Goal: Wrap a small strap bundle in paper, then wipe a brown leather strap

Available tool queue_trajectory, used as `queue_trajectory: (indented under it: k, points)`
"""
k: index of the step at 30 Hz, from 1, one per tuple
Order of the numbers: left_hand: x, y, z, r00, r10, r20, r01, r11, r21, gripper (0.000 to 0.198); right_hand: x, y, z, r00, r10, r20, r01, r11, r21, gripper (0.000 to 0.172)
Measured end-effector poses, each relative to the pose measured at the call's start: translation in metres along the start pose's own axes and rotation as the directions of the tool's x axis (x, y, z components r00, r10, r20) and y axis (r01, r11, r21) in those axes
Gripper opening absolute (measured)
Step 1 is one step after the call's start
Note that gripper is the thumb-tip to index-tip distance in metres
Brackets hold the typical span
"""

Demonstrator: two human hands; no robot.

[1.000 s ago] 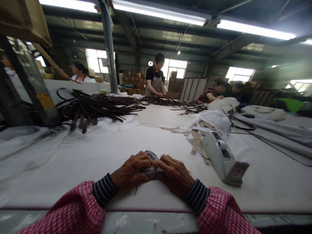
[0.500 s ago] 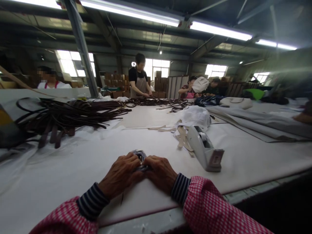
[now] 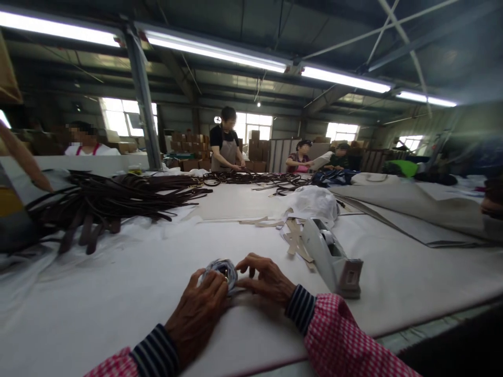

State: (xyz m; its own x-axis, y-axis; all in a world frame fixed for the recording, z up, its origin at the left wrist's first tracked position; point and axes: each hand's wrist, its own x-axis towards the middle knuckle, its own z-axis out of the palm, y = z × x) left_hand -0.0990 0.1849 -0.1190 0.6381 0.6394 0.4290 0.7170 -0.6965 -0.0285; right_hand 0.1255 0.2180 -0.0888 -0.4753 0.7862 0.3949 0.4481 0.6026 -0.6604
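A small grey wrapped bundle (image 3: 220, 270) rests on the white table cover (image 3: 118, 293) near the front edge. My left hand (image 3: 202, 303) grips it from the left and below, fingers curled around it. My right hand (image 3: 267, 279) touches its right side with the fingertips, index finger raised a little. Both arms wear red-checked sleeves with striped cuffs. What is inside the bundle is hidden.
A grey tape dispenser (image 3: 332, 256) stands right of my hands, beside tan strips (image 3: 294, 238) and a white bag (image 3: 314, 201). A heap of dark straps (image 3: 106, 201) lies left. Grey fabric (image 3: 412, 209) spreads at the right. Other people work at the far end (image 3: 226, 141).
The view has turned right and lifted. My hands have parted slightly: the left hand now wraps the bundle, and the right hand's fingers have loosened on it.
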Motion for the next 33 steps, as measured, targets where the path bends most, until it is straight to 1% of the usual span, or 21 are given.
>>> queue_trajectory:
  k: [3,5,8,10,13,17,20,23,25,26,28,30,32,33]
  points:
    - [-0.002,0.003,0.003,0.999,-0.047,0.019,0.048,0.999,-0.020,0.022,0.014,0.011,-0.020,0.994,0.074,-0.078,-0.082,0.990,-0.115,0.013]
    - [-0.003,0.002,0.005,0.997,-0.073,0.032,0.075,0.996,-0.055,0.027,0.024,0.020,-0.034,0.985,0.114,-0.132,-0.138,0.972,-0.189,0.009]
    - [-0.002,-0.001,0.009,0.995,-0.102,0.020,0.103,0.991,-0.083,0.027,0.044,0.037,-0.050,0.964,0.167,-0.207,-0.227,0.922,-0.314,0.009]
    - [-0.002,-0.003,0.011,0.995,-0.103,-0.015,0.101,0.991,-0.093,0.025,0.062,0.050,-0.055,0.949,0.192,-0.251,-0.283,0.870,-0.404,0.010]
    - [-0.004,-0.006,0.013,0.993,-0.085,-0.083,0.076,0.992,-0.101,0.020,0.094,0.073,-0.052,0.927,0.237,-0.291,-0.361,0.776,-0.517,0.014]
    - [-0.005,-0.008,0.013,0.991,-0.061,-0.116,0.052,0.995,-0.082,0.012,0.134,0.103,-0.039,0.897,0.329,-0.294,-0.441,0.643,-0.626,0.015]
    - [-0.004,-0.009,0.013,0.988,-0.052,-0.149,0.045,0.998,-0.047,0.012,0.155,0.121,-0.033,0.852,0.432,-0.294,-0.508,0.548,-0.665,0.018]
    - [-0.002,-0.010,0.012,0.994,-0.037,-0.103,0.036,0.999,-0.020,0.011,0.168,0.130,-0.033,0.802,0.531,-0.273,-0.556,0.497,-0.666,0.024]
    - [-0.002,-0.011,0.012,0.997,-0.039,-0.066,0.038,0.999,-0.023,0.010,0.171,0.130,-0.036,0.784,0.576,-0.232,-0.567,0.512,-0.645,0.024]
    - [-0.002,-0.011,0.012,0.998,-0.042,-0.051,0.040,0.999,-0.032,0.010,0.171,0.128,-0.038,0.784,0.586,-0.207,-0.566,0.535,-0.627,0.022]
    - [-0.002,-0.010,0.011,0.998,-0.056,-0.030,0.053,0.996,-0.074,0.010,0.168,0.119,-0.039,0.802,0.572,-0.172,-0.551,0.599,-0.580,0.019]
    - [-0.001,-0.010,0.008,0.996,-0.081,-0.039,0.075,0.987,-0.140,0.010,0.162,0.106,-0.039,0.845,0.498,-0.193,-0.517,0.672,-0.530,0.013]
    - [0.000,-0.009,0.003,0.987,-0.141,-0.077,0.120,0.966,-0.228,0.009,0.152,0.087,-0.039,0.889,0.380,-0.256,-0.458,0.747,-0.482,0.006]
    - [0.000,-0.008,-0.001,0.980,-0.180,-0.090,0.149,0.949,-0.277,0.008,0.146,0.076,-0.038,0.904,0.316,-0.287,-0.419,0.785,-0.456,0.006]
